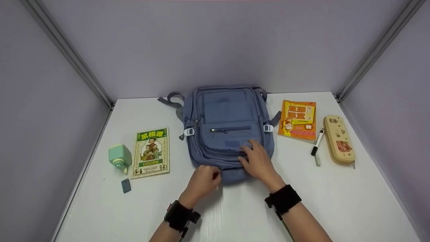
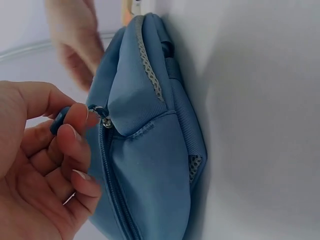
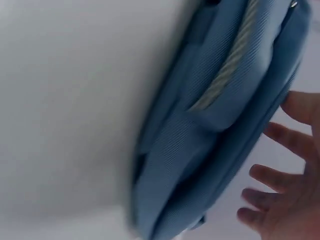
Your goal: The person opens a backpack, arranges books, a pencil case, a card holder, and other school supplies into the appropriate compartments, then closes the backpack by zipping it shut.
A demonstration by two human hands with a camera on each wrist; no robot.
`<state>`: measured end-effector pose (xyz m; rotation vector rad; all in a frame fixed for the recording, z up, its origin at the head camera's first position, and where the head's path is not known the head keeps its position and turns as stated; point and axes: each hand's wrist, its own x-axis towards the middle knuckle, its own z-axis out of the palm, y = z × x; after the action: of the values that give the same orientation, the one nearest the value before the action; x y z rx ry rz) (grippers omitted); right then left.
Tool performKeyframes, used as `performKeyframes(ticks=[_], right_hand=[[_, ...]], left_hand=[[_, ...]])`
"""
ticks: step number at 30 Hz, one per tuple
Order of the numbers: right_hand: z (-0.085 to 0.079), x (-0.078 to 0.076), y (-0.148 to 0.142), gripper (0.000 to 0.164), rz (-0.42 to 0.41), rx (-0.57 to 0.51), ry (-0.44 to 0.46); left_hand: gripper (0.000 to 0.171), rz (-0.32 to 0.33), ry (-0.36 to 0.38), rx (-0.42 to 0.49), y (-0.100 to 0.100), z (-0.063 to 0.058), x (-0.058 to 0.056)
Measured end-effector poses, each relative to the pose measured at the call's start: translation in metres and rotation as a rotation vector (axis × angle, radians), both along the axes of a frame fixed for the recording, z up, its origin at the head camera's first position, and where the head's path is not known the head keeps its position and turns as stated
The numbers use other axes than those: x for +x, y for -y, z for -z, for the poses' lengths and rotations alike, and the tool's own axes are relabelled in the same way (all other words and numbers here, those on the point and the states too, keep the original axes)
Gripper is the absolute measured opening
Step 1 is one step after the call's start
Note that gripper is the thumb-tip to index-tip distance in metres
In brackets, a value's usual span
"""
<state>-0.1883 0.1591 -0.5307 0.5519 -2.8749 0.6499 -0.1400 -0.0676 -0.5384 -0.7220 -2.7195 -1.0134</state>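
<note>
A blue backpack (image 1: 231,107) lies on the white table with its front pocket facing up. At its near edge my left hand (image 1: 204,181) pinches a zipper pull (image 2: 61,120) between thumb and finger, as the left wrist view shows. The zipper (image 2: 112,187) runs along the bag's side from that pull. My right hand (image 1: 260,161) is at the lower right of the bag, fingers spread and slightly bent. In the right wrist view its fingertips (image 3: 295,107) are at the bag's edge; whether they press on it I cannot tell.
Left of the bag are a green-bordered book (image 1: 151,153), a mint-green bottle-like object (image 1: 120,156) and a small dark block (image 1: 126,185). To the right lie an orange book (image 1: 297,121), a marker (image 1: 317,142), a small grey stick (image 1: 317,160) and a pencil case (image 1: 339,139). Walls enclose the table.
</note>
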Motion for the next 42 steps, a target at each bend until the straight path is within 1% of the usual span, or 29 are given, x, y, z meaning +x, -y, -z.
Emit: performKeyframes(ticks=[1, 2, 3, 4, 6, 9, 11, 13, 14, 16, 18, 21, 23, 25, 27, 28, 30, 33, 35, 37, 39, 42], right_hand=[[-0.003, 0.004, 0.005, 0.016, -0.009, -0.051, -0.029], [-0.006, 0.008, 0.011, 0.013, -0.022, -0.1, -0.032], [-0.008, 0.012, 0.016, 0.021, -0.036, -0.143, -0.011], [-0.009, 0.015, 0.02, 0.031, -0.053, -0.176, 0.03], [-0.008, 0.02, 0.028, 0.045, -0.086, -0.235, 0.17], [-0.002, 0.024, 0.036, 0.053, -0.116, -0.315, 0.429], [0.004, 0.025, 0.04, 0.051, -0.114, -0.393, 0.565], [0.007, 0.025, 0.044, 0.041, -0.099, -0.481, 0.665], [0.008, 0.024, 0.045, 0.036, -0.093, -0.516, 0.694], [0.01, 0.023, 0.047, 0.026, -0.088, -0.565, 0.719], [0.01, 0.022, 0.047, 0.02, -0.1, -0.577, 0.713], [0.01, 0.022, 0.048, 0.023, -0.119, -0.567, 0.7], [0.009, 0.023, 0.049, 0.026, -0.125, -0.554, 0.684], [0.009, 0.025, 0.049, 0.029, -0.125, -0.544, 0.676], [0.01, 0.025, 0.049, 0.031, -0.126, -0.53, 0.655], [0.01, 0.025, 0.05, 0.033, -0.125, -0.516, 0.643], [0.012, 0.026, 0.051, 0.034, -0.126, -0.491, 0.617], [0.013, 0.028, 0.052, 0.034, -0.122, -0.432, 0.554], [0.014, 0.029, 0.053, 0.033, -0.116, -0.382, 0.487], [0.016, 0.031, 0.052, 0.034, -0.108, -0.329, 0.404], [0.017, 0.033, 0.051, 0.036, -0.099, -0.276, 0.328], [0.018, 0.035, 0.046, 0.036, -0.094, -0.192, 0.234]], left_hand=[[0.009, -0.009, -0.03, 0.007, -0.001, -0.001, 0.001], [0.005, -0.012, -0.066, 0.01, -0.001, -0.002, 0.002], [0.006, -0.012, -0.102, 0.011, -0.003, -0.002, 0.003], [0.01, -0.01, -0.14, 0.007, -0.004, -0.003, 0.004], [0.02, -0.006, -0.221, -0.018, -0.006, -0.002, 0.006], [0.031, -0.002, -0.322, -0.079, -0.009, 0.001, 0.007], [0.034, 0.002, -0.368, -0.12, -0.01, 0.003, 0.008], [0.036, 0.023, -0.392, -0.153, -0.01, 0.004, 0.008], [0.036, 0.04, -0.396, -0.165, -0.011, 0.005, 0.008], [0.036, 0.085, -0.398, -0.174, -0.011, 0.006, 0.009], [0.034, 0.126, -0.391, -0.164, -0.011, 0.006, 0.009], [0.026, 0.15, -0.369, -0.12, -0.008, 0.004, 0.007], [0.02, 0.148, -0.366, -0.082, -0.004, 0.003, 0.003], [0.017, 0.129, -0.365, -0.074, 0.001, 0.002, -0.003], [0.02, 0.106, -0.361, -0.096, 0.008, 0.002, -0.01], [0.022, 0.088, -0.356, -0.124, 0.011, 0.003, -0.014], [0.028, 0.059, -0.32, -0.202, 0.016, 0.003, -0.02], [0.038, 0.048, -0.249, -0.3, 0.021, 0.007, -0.025], [0.039, 0.047, -0.222, -0.328, 0.022, 0.011, -0.028], [0.037, 0.038, -0.217, -0.323, 0.022, 0.015, -0.03], [0.033, 0.02, -0.23, -0.304, 0.022, 0.018, -0.033], [0.029, -0.006, -0.242, -0.282, 0.022, 0.022, -0.036]])
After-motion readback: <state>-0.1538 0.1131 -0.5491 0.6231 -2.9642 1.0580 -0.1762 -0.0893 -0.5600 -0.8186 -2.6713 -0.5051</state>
